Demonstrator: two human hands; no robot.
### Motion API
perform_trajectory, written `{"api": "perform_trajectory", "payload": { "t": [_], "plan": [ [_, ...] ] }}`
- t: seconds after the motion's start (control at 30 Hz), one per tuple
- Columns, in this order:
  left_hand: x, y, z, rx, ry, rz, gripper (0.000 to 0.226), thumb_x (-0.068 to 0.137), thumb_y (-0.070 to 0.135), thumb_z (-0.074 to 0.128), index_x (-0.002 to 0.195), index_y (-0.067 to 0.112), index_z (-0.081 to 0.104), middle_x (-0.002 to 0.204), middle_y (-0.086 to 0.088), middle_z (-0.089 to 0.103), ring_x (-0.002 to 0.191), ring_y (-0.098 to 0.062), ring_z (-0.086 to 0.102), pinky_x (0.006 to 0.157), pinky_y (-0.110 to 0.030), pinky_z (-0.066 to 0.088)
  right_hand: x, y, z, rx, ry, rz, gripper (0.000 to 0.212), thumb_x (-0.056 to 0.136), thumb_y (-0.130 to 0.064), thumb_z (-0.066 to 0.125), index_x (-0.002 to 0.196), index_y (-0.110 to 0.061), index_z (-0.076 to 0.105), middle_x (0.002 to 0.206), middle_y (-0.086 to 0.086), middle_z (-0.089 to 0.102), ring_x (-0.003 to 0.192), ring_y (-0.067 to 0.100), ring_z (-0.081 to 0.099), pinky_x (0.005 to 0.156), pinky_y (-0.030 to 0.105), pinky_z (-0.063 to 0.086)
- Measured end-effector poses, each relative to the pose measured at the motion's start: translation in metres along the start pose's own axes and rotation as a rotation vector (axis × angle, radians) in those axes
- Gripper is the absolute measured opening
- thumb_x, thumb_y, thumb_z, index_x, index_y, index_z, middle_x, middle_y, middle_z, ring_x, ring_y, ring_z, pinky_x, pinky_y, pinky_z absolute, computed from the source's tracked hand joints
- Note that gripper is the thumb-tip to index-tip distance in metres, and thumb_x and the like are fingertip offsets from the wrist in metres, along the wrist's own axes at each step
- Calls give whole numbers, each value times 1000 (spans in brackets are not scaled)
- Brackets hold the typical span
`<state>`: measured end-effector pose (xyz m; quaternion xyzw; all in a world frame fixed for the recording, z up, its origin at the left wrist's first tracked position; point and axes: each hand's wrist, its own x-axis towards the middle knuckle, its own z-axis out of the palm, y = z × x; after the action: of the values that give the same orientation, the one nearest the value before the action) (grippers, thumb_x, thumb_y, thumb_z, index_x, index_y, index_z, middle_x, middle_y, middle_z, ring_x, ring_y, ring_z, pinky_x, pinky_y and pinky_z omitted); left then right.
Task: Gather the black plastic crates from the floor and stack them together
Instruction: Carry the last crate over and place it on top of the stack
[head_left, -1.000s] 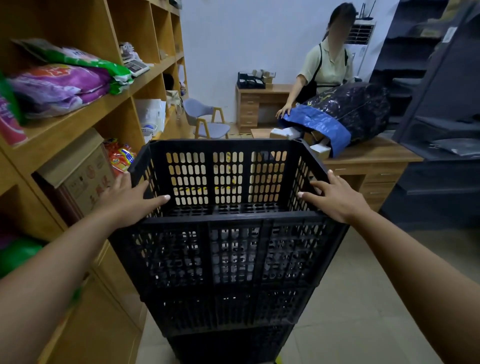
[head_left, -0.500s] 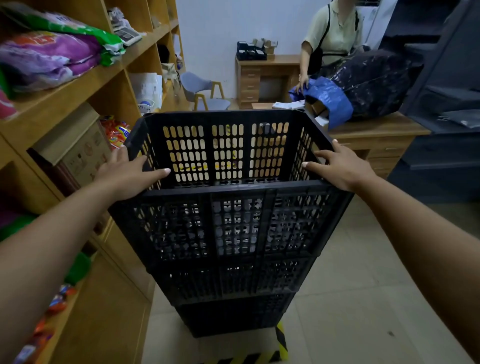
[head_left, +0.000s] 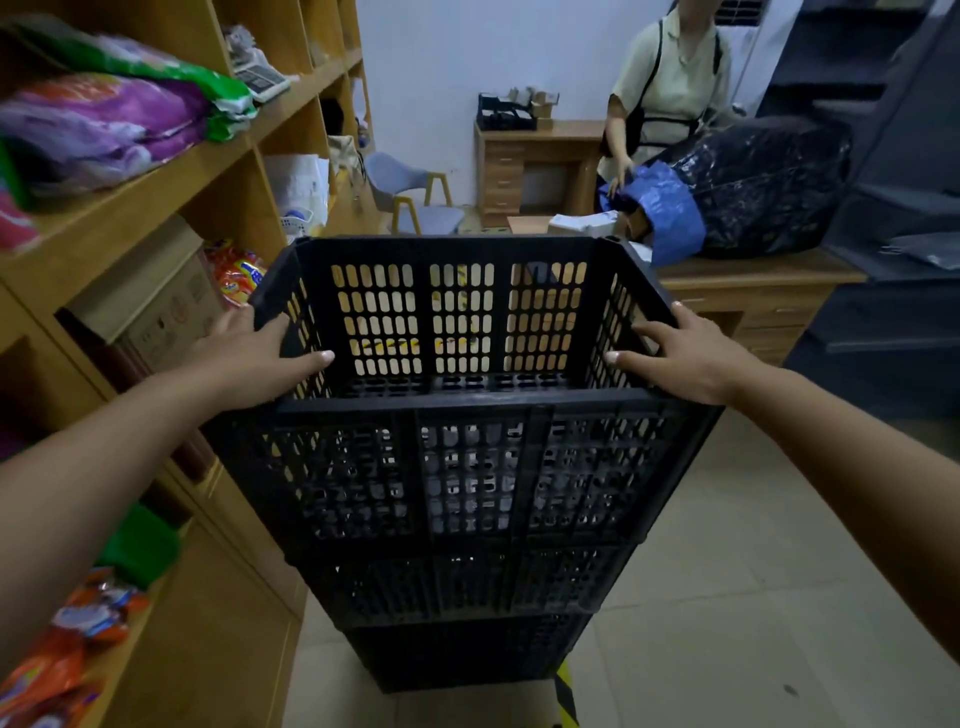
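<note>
Directly ahead, a stack of black plastic crates (head_left: 467, 467) stands on the tiled floor (head_left: 727, 597), and it serves as the landmark for everything else. Just to its left runs a wooden shelving unit (head_left: 171, 171), so close that the crates' left wall nearly meets the shelf edge, leaving little room on that side. To the right of the stack the floor lies open toward a wooden desk (head_left: 753, 280) and dark shelving (head_left: 893, 218) beyond it. At the foot of the stack a strip of yellow-and-black hazard tape (head_left: 566, 691) shows on the floor. The left hand (head_left: 254, 358) grips the top crate's left rim, thumb lying inside along the slotted wall and fingers outside. The right hand (head_left: 680, 353) holds the right rim in the same way, fingers spread over the edge. The top crate (head_left: 457, 322) is empty, its walls pierced with rows of oval slots, its rim thick and plain; below it at least two more crates sit, each lower one looking narrower from this view. Behind the stack, a person (head_left: 670, 78) stands at the desk beside a dark bag with a blue lining (head_left: 737, 187). Farther back are a grey chair (head_left: 410, 192) and a smaller desk (head_left: 535, 161).
</note>
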<state>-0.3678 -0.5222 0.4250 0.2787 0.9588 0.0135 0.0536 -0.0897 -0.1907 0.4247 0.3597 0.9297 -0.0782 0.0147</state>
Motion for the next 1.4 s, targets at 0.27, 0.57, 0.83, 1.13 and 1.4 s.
{"api": "perform_trajectory", "payload": {
  "t": [0.27,0.57,0.83,1.13,1.4],
  "plan": [
    [63,-5,-5,63,95,7,90,84,72,37,151,14,18,160,-11,12,145,-30,12,112,-51,26,51,0,-9,-107,-22,-105,85,84,-74,37,153,-27,19,162,12,-7,149,25,-7,121,44,9],
    [62,-4,2,55,85,10,100,80,77,35,153,15,6,161,-7,-4,148,-23,-3,113,-48,26,56,0,-8,-104,-67,-94,90,80,-78,36,153,-30,15,162,4,-10,147,19,-19,117,47,18],
    [66,-4,3,83,51,-17,98,80,76,37,153,19,6,161,-6,-10,147,-25,-3,108,-52,31,61,-1,-9,-135,-79,-78,86,81,-78,36,152,-32,21,163,0,3,147,19,-19,113,51,26],
    [62,-6,0,76,53,22,87,84,73,32,153,22,15,161,-11,-1,147,-28,1,114,-50,21,52,4,-8,-14,112,-147,63,89,-64,42,140,-27,47,155,5,34,148,28,14,115,46,23],
    [1,15,6,-15,-3,151,90,76,82,16,151,32,20,161,-5,6,147,-27,3,115,-53,1,-7,10,-2,198,-4,-129,73,80,-76,35,141,-38,43,161,0,19,149,29,3,116,50,14]
  ]
}}
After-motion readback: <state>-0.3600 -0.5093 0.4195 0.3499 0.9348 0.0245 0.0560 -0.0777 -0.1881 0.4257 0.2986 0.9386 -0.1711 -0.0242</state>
